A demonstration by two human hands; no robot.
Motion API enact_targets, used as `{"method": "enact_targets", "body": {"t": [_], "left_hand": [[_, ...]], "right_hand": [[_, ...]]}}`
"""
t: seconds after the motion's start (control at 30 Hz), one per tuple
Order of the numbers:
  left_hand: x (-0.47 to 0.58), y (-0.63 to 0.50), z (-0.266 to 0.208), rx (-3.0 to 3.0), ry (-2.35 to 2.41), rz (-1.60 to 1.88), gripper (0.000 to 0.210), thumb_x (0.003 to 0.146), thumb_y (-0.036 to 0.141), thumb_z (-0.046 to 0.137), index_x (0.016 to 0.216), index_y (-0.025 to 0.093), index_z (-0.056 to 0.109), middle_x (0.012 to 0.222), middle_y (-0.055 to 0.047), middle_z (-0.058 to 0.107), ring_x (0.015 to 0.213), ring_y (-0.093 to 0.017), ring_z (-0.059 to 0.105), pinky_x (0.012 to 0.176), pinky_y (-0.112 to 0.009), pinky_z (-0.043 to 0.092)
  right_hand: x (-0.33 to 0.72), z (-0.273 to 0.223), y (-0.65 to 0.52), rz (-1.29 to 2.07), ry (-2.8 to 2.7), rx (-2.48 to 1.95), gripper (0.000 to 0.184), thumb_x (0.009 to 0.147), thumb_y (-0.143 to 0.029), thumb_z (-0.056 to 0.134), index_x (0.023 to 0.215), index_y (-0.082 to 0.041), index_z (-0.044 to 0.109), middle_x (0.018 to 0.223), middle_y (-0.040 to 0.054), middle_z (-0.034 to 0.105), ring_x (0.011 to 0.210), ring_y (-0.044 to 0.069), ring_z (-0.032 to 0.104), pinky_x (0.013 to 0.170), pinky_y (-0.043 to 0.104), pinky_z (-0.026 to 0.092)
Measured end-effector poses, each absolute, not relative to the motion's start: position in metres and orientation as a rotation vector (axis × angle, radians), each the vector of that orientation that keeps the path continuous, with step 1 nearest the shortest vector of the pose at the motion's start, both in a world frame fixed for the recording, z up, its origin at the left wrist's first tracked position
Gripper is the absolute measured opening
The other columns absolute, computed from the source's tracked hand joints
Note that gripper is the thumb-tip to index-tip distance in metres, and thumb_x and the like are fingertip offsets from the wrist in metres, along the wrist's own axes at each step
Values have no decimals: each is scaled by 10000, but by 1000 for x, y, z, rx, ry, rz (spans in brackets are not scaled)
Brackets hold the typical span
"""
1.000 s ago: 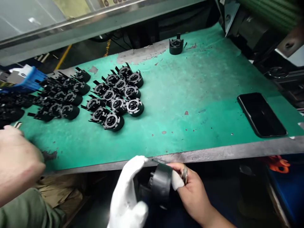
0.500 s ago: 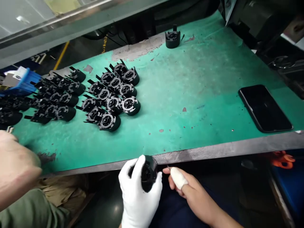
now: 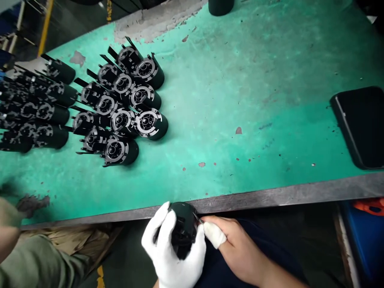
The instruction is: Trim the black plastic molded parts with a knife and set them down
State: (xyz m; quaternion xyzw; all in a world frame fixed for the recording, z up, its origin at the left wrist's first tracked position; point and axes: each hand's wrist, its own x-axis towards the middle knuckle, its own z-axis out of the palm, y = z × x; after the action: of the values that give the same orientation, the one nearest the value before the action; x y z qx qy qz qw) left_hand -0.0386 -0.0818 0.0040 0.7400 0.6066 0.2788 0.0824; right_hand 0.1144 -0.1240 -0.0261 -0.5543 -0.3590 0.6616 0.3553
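My left hand (image 3: 174, 252), in a white glove, grips a round black plastic housing (image 3: 185, 214) just in front of the table's edge. The housing's hollow, detailed side is tilted toward me. My right hand (image 3: 231, 244) is bare except for a white cover on the thumb. Its thumb and forefinger pinch a thin metal blade-like tool (image 3: 197, 217), whose tip meets the housing's right rim. Most of this tool is hidden by the fingers, so its exact kind does not show.
Several similar black housings (image 3: 120, 150) stand grouped on the green tabletop (image 3: 204, 120) at the left. Another housing (image 3: 221, 6) is at the far edge. A black phone (image 3: 363, 128) lies at right. At lower left are a co-worker's blurred hand (image 3: 9, 224) and green sleeve (image 3: 42, 262).
My right hand has moved left, bringing the thin tool from beside the housing to its rim. The view has tilted down and closer to the table. The co-worker's hand has shifted left.
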Motion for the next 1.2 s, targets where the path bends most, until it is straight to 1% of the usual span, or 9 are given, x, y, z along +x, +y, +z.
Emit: {"method": "enact_targets", "body": {"t": [0.1, 0.17, 0.27, 0.47, 0.67, 0.73, 0.9, 1.03, 1.2], "left_hand": [[-38, -79, 2, 2232, 1782, 855, 528, 682, 167, 834, 1152, 196, 596, 1152, -108, 582, 1074, -310, 647, 929, -498, 557], [-40, -80, -1, 2258, 1778, 877, 586, 651, 173, 855, 1170, 207, 585, 1194, -109, 571, 1078, -315, 651, 915, -498, 567], [-45, -82, -6, 2283, 1775, 891, 707, 597, 180, 889, 1224, 222, 565, 1278, -120, 543, 1102, -329, 654, 915, -506, 578], [-49, -86, -9, 2275, 1767, 886, 707, 610, 169, 875, 1246, 216, 571, 1248, -126, 554, 1111, -338, 654, 928, -513, 573], [-50, -84, -12, 2308, 1759, 896, 794, 578, 172, 900, 1289, 233, 553, 1295, -129, 548, 1108, -336, 662, 930, -515, 577], [-50, -84, -13, 2315, 1754, 893, 803, 578, 167, 900, 1298, 231, 551, 1303, -134, 548, 1111, -333, 661, 930, -506, 577], [-49, -84, -10, 2302, 1757, 900, 788, 591, 166, 889, 1299, 228, 549, 1298, -139, 542, 1114, -339, 659, 924, -513, 574], [-47, -80, -7, 2314, 1735, 901, 729, 583, 175, 887, 1235, 224, 565, 1223, -123, 573, 1069, -339, 675, 869, -498, 592], [-45, -76, -8, 2306, 1740, 931, 671, 566, 203, 894, 1149, 240, 564, 1117, -74, 573, 1034, -322, 683, 840, -489, 610]], "right_hand": [[112, -27, -121, 1715, -937, -1451, 309, 993, -338, 536, 1179, -228, 756, 1144, 94, 766, 1060, 275, 697, 969, 419, 540], [111, -28, -116, 1732, -953, -1435, 299, 1013, -327, 501, 1096, -218, 767, 1039, 77, 775, 991, 249, 701, 945, 391, 538], [112, -26, -111, 1727, -970, -1417, 324, 1032, -322, 464, 942, -212, 756, 858, 40, 739, 857, 214, 679, 857, 346, 537], [118, -24, -116, 1729, -969, -1316, 260, 1027, -279, 480, 1054, -233, 734, 966, 20, 748, 896, 193, 682, 840, 308, 513], [115, -29, -112, 1685, -1025, -1430, 280, 1026, -274, 474, 932, -217, 731, 887, 25, 732, 867, 205, 668, 828, 325, 497], [115, -30, -112, 1698, -991, -1400, 281, 1029, -294, 474, 938, -217, 729, 906, 27, 735, 872, 205, 664, 828, 324, 496], [118, -31, -111, 1767, -987, -1324, 375, 1047, -369, 432, 870, -205, 718, 854, 30, 726, 815, 204, 651, 762, 320, 499], [120, -31, -109, 1815, -994, -1301, 396, 1053, -383, 409, 895, -205, 725, 867, 32, 732, 822, 206, 656, 766, 320, 495], [114, -28, -109, 1737, -990, -1442, 325, 1033, -342, 465, 886, -217, 727, 860, 23, 724, 829, 201, 650, 788, 321, 478]]}}
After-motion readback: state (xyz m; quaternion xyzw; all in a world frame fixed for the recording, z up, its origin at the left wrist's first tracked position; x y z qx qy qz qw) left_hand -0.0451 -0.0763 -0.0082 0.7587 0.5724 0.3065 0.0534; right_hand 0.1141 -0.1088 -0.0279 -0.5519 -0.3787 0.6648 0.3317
